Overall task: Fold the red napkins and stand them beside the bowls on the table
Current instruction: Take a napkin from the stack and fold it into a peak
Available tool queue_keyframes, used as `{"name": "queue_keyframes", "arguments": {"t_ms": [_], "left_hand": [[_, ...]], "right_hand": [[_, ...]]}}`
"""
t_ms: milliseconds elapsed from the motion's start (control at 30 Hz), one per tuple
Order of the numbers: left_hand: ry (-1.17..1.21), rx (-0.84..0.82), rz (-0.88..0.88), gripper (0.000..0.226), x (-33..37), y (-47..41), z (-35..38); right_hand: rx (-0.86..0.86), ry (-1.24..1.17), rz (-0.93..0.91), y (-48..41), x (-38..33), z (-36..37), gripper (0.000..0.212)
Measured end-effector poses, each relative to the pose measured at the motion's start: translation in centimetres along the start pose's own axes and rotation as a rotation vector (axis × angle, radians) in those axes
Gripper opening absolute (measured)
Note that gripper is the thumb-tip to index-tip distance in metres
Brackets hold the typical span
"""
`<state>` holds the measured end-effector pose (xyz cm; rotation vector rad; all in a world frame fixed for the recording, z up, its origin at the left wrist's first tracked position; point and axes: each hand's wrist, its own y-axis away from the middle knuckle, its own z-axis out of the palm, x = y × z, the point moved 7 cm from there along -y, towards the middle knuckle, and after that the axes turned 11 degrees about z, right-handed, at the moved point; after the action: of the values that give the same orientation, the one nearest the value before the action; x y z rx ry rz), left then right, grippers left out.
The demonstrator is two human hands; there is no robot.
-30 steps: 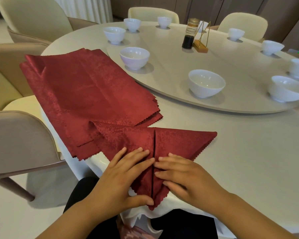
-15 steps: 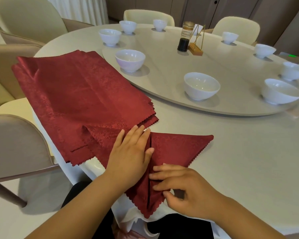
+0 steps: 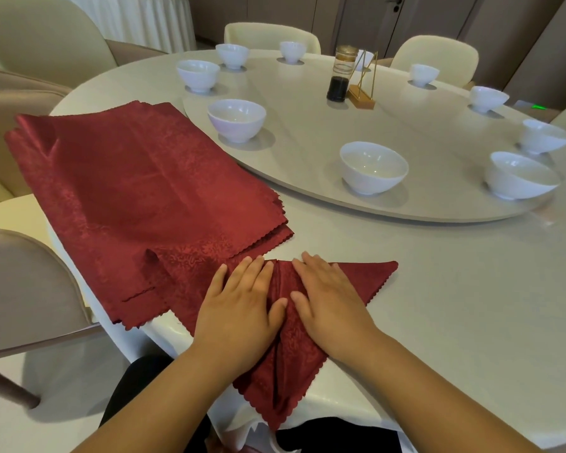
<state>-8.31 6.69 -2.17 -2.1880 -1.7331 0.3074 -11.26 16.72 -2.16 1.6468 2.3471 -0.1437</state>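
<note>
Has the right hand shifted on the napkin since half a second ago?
Yes. The right hand has slid forward along the folded napkin, away from the table edge, and now lies flat.

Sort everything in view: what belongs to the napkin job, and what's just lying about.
Job: folded napkin, pressed flat by left hand and right hand; stack of red napkins; white bowls.
Lying about: glass bottle; gold stand; chairs.

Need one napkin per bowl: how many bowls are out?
9 on the turntable: two near bowls, three far left, four right. Another may hide behind the bottle.
</note>
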Motion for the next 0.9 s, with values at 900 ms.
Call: {"name": "queue_keyframes", "arguments": {"t_ms": [900], "left_hand": [[0.066, -0.147, -0.125, 0.080, -2.5, 0.0, -0.5]], "right_hand": [[-0.042, 0.079, -0.134, -1.4, -2.5, 0.9, 0.095]]}}
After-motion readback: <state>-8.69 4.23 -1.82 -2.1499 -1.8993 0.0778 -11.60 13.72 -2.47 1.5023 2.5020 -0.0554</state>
